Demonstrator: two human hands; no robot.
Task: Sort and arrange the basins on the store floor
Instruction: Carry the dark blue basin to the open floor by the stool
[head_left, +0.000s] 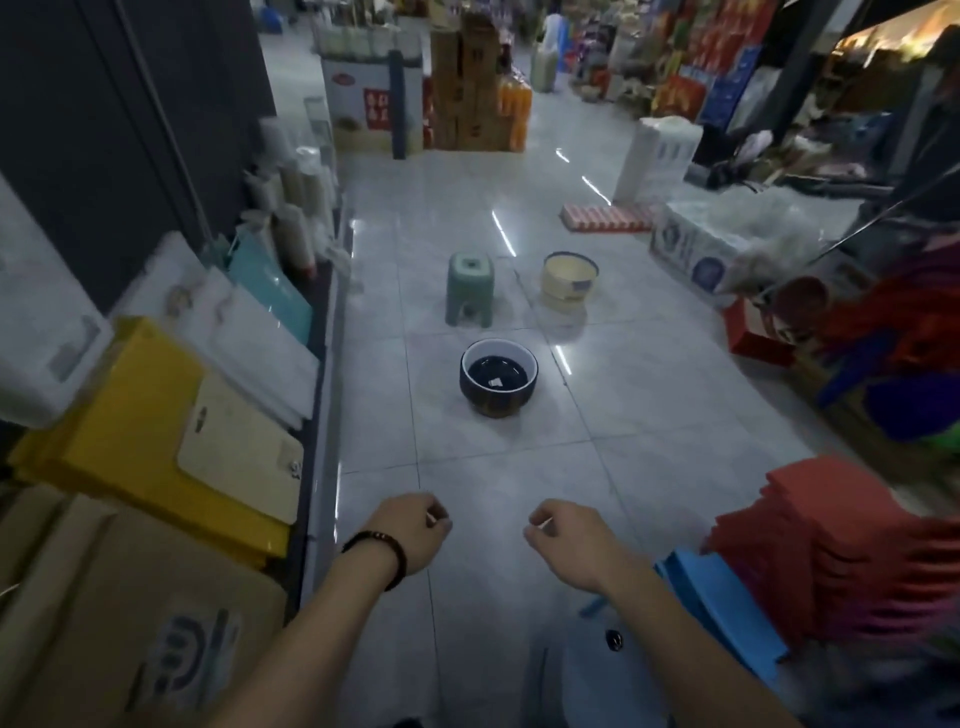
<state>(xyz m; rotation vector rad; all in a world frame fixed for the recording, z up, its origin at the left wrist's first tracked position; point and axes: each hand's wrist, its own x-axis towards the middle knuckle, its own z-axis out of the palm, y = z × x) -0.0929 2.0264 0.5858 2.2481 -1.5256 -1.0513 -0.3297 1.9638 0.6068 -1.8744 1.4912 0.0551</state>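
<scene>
A stack of dark navy basins (498, 379) with a white rim stands on the tiled floor in the middle of the aisle. Farther back to the right stands a stack of cream-yellow basins (569, 283) with a blue rim. My left hand (410, 530), with a dark bead bracelet on the wrist, hangs in front of me with its fingers loosely curled and holds nothing. My right hand (563, 538) is beside it, also loosely curled and empty. Both hands are well short of the navy stack.
A green plastic stool (469, 288) stands left of the cream stack. Shelves of cutting boards (156, 441) and bags line the left. Red stools (831, 545) and a blue one (722, 597) crowd the right. Packaged goods (691, 249) and cartons (467, 93) lie farther back.
</scene>
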